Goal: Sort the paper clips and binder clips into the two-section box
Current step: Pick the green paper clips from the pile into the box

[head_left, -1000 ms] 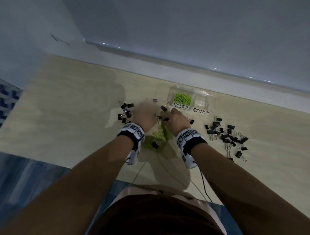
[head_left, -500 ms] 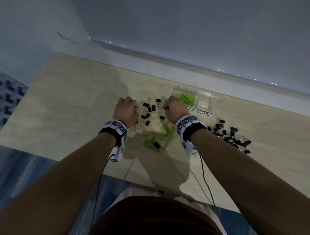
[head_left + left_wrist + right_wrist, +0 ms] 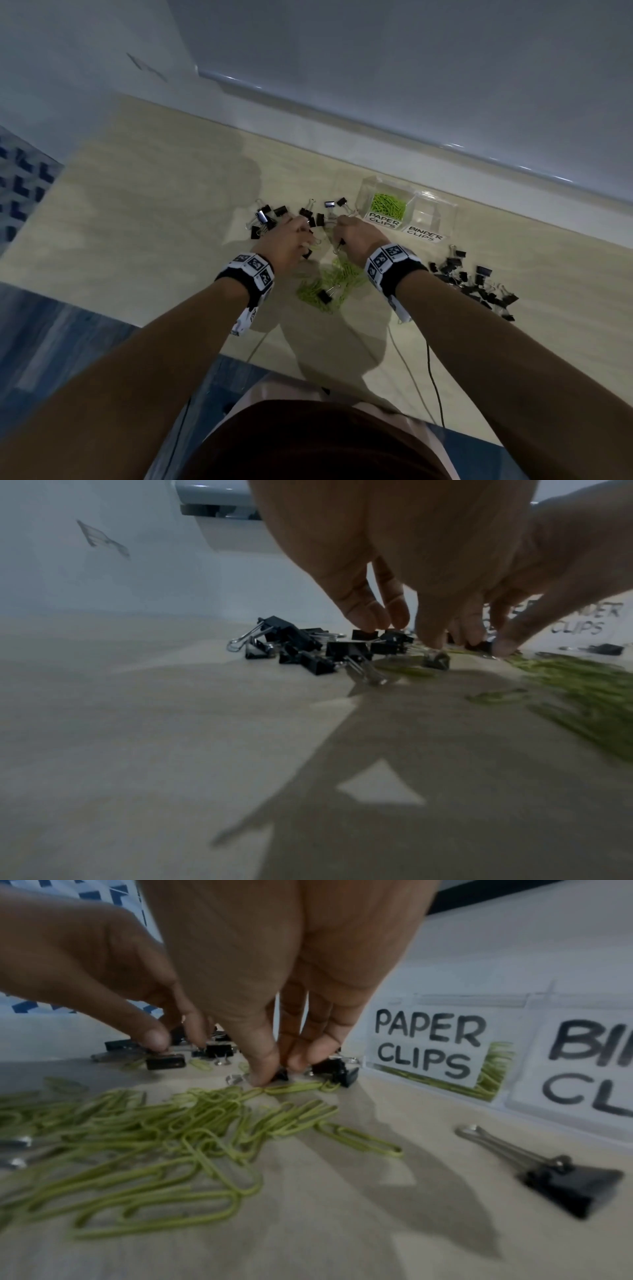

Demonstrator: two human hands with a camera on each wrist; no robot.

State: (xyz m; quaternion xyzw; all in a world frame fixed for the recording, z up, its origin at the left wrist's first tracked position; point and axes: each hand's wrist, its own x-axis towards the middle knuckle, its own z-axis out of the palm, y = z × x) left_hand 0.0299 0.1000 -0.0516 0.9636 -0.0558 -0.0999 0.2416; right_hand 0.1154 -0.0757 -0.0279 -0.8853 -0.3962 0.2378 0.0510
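Observation:
The clear two-section box [image 3: 424, 235] stands at the back right. Green paper clips [image 3: 387, 206] lie in its PAPER CLIPS half; its BINDER CLIPS half [image 3: 432, 215] looks bare. A loose green paper clip pile [image 3: 330, 282] lies just in front of both hands. My left hand [image 3: 301, 237] points its fingers down, and their tips touch black binder clips [image 3: 365, 634]. My right hand [image 3: 282, 1069] pinches a small black binder clip [image 3: 281, 1073] between thumb and fingers at the pile's far edge. The two hands nearly touch.
More black binder clips are scattered left of my left hand [image 3: 270, 216] and heaped at the right [image 3: 476, 282]. One binder clip [image 3: 325, 296] sits on the green pile, another [image 3: 575, 1180] lies in front of the box [image 3: 428, 1042]. A wall runs close behind.
Half a second ago my hands were spread apart. The left hand has since moved right and now sits close to the right hand over the binder clips behind the green pile.

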